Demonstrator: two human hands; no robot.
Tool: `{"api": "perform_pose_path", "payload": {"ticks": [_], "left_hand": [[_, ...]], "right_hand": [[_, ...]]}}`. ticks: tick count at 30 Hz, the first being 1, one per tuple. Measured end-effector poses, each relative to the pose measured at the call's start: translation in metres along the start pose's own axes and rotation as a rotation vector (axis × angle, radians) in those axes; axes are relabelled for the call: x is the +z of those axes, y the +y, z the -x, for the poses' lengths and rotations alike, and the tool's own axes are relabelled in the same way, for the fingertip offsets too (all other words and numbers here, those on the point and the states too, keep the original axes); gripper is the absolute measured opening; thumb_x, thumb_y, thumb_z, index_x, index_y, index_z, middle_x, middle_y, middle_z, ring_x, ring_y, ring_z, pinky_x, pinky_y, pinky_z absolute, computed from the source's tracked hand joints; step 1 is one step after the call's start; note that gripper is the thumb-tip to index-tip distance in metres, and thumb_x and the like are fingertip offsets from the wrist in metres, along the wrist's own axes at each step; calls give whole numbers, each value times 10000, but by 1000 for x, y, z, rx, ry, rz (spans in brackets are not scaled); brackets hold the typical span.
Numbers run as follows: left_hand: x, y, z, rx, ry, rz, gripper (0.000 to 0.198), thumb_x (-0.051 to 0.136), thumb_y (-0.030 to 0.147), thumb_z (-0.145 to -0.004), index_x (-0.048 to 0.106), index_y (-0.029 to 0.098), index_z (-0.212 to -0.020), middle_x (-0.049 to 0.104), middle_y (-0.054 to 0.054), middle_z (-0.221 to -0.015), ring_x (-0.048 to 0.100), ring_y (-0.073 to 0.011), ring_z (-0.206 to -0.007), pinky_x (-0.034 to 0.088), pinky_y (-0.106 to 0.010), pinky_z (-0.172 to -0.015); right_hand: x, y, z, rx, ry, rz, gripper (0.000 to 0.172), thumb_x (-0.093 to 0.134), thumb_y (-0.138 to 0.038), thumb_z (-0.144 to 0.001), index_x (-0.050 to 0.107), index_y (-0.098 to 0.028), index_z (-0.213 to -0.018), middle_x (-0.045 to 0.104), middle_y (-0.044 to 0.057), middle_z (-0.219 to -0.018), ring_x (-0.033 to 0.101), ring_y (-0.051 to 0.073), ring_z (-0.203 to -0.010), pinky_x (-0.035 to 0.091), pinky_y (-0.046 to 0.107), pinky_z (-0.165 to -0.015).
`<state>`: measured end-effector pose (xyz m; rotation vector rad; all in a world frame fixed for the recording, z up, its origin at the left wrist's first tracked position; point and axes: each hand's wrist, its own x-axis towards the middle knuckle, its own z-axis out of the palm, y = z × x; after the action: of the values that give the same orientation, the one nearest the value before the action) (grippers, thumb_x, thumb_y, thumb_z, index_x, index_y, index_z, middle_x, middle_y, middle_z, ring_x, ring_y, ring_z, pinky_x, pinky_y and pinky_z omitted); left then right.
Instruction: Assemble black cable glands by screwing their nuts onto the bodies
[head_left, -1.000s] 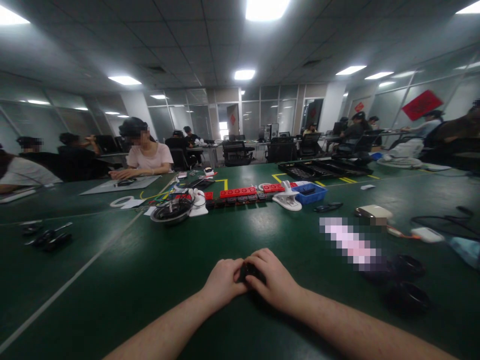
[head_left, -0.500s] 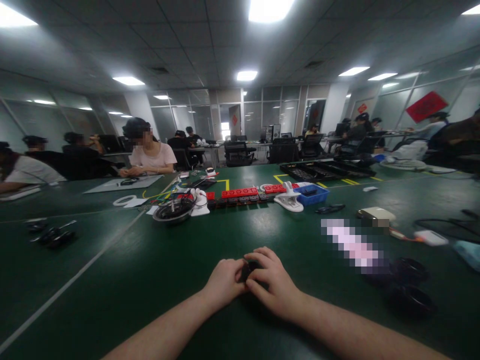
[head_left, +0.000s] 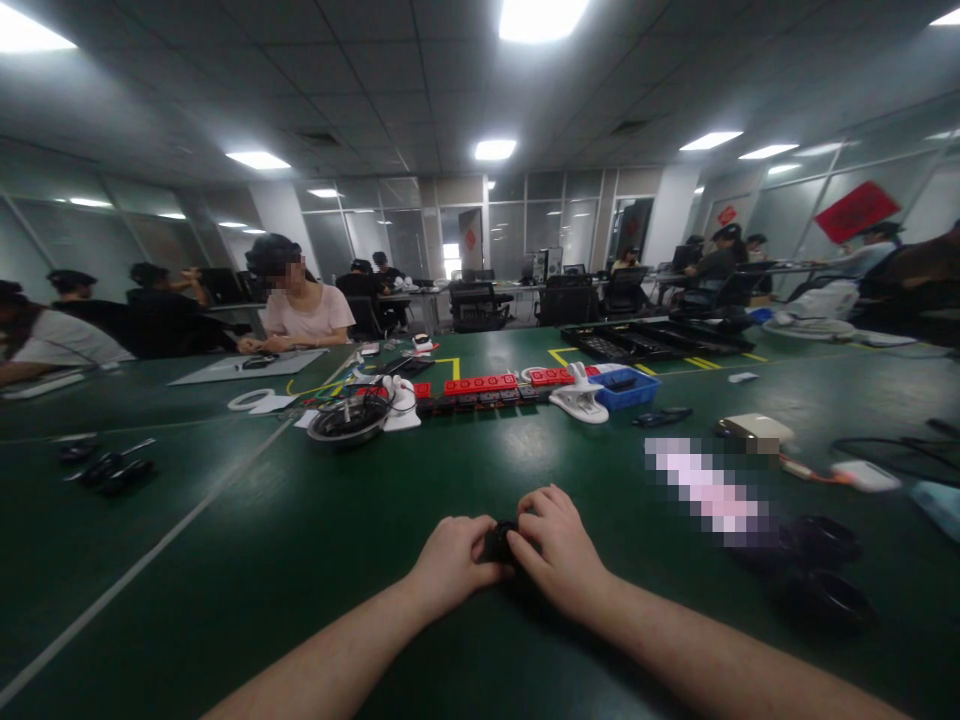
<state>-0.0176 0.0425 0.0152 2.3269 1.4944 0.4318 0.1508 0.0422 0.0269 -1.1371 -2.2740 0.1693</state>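
Close to me over the green table point(head_left: 322, 620), a small black round part point(head_left: 498, 543) is held between my hands; its exact kind is too dark to make out. My left hand point(head_left: 454, 560) grips it from the left, thumb below and fingers above. From the other side, my right hand point(head_left: 559, 550) has its thumb and bent fingers closed at the part's right edge. The fingers cover much of it. To the right lie black ring-shaped pieces point(head_left: 829, 600), apart from both hands.
Ahead stand a metal bowl point(head_left: 349, 430) of black parts, a row of red blocks point(head_left: 480, 384), a white clamp stand point(head_left: 581, 402) and a blue bin point(head_left: 626, 390). Black tools point(head_left: 112, 470) lie left, a beige device point(head_left: 754, 430) right. A person point(head_left: 300, 310) sits across the table.
My right hand has shifted slightly right, its fingers drawing back from over the black part, so more of the part shows. My left hand stays nearly in place.
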Motion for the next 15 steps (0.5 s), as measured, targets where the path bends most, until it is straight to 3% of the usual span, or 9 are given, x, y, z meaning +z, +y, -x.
{"api": "perform_pose_path", "payload": {"ticks": [5,10,15], "left_hand": [[-1,1,0,-11,-4,-9,301,586,460,-661,451,192,-636,435,67,-582,432,-106,-573,274,-207,-546],[-1,1,-1,0,7,6,280,557,438,-687,440,191,-624,429,63,-565,430,-106,-562,275,-206,-540],[-2,3,0,-14,8,0,271,557,414,-682,427,189,-602,423,58,-562,429,-110,-565,274,-210,-543]], "right_hand": [[2,2,-1,37,-7,80,272,478,-372,-802,482,-179,-610,482,33,-782,425,183,-798,354,371,-784],[4,4,-2,41,-42,127,287,574,-457,-712,481,-187,-692,487,19,-759,437,187,-772,341,383,-800],[4,5,-2,23,-55,107,256,576,-431,-719,497,-189,-747,506,22,-788,454,189,-793,339,381,-805]]}}
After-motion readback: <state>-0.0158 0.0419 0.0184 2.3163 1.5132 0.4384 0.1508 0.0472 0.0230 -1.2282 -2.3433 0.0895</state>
